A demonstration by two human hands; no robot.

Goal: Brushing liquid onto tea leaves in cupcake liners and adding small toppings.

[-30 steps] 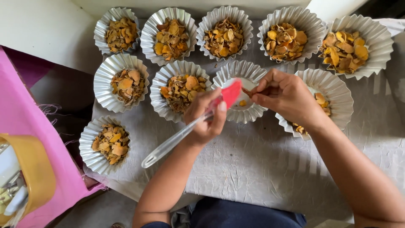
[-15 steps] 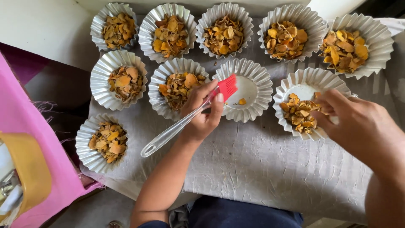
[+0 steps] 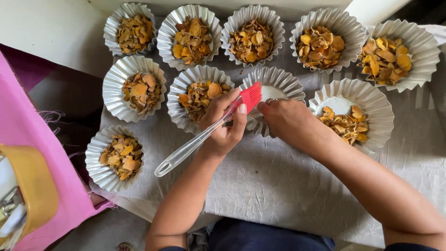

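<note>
1. Ten fluted foil cups sit on a wrinkled grey cloth [image 3: 278,186]: five along the back, four in the middle row, one alone at front left [image 3: 116,157]. No labels or packaging on any of them that I can see.
2. Eight cups are heaped with dry orange-brown chips, curled and flaky. One at middle right [image 3: 353,116] is only part full, white base showing. One empty cup [image 3: 274,90] sits in the middle, bare white bottom.
3. Only one brush [image 3: 209,130]: red silicone bristles, clear plastic handle slanting down to the left. Bristle end sits over the near rim of the empty cup.
4. Left hand [image 3: 225,128] is clamped around the brush just below the bristles, thumb on top.
5. Right hand [image 3: 290,123] is right beside it, fingers curled at the empty cup's near rim, touching the foil; can't tell if it's pinching anything. Ring on one finger.
6. Pink fabric [image 3: 28,139] runs down the left edge, with a mustard-yellow thing [image 3: 32,190] over it.
</note>
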